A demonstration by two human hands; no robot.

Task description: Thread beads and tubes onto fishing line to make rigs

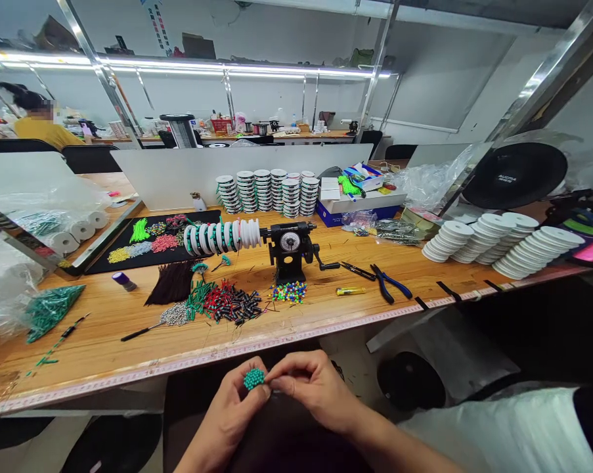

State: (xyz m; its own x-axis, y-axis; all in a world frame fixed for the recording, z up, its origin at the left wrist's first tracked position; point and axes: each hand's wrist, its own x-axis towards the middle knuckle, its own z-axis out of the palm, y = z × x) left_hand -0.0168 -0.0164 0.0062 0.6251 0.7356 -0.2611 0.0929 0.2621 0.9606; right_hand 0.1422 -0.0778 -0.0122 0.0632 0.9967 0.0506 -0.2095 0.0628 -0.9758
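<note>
Below the front edge of the table, my left hand (234, 407) holds a round bundle of small green pieces (253, 378) between thumb and fingers. My right hand (316, 387) is just to its right, with thumb and forefinger pinched together at the bundle's right side. What those fingertips hold is too small to make out. On the table beyond lie loose green, red and black pieces (227, 302), a heap of coloured beads (289, 292) and silver bits (175, 314). Behind them stands a black hand-cranked winder (289, 253) carrying white spools (222, 236).
Pliers (391, 282), tweezers (358, 270) and a yellow tube (350, 291) lie right of the winder. Stacked white spools (537, 253) stand at the right, more (261, 190) behind. A black mat (104, 263) holds coloured piles. A person in yellow (44, 128) sits far left.
</note>
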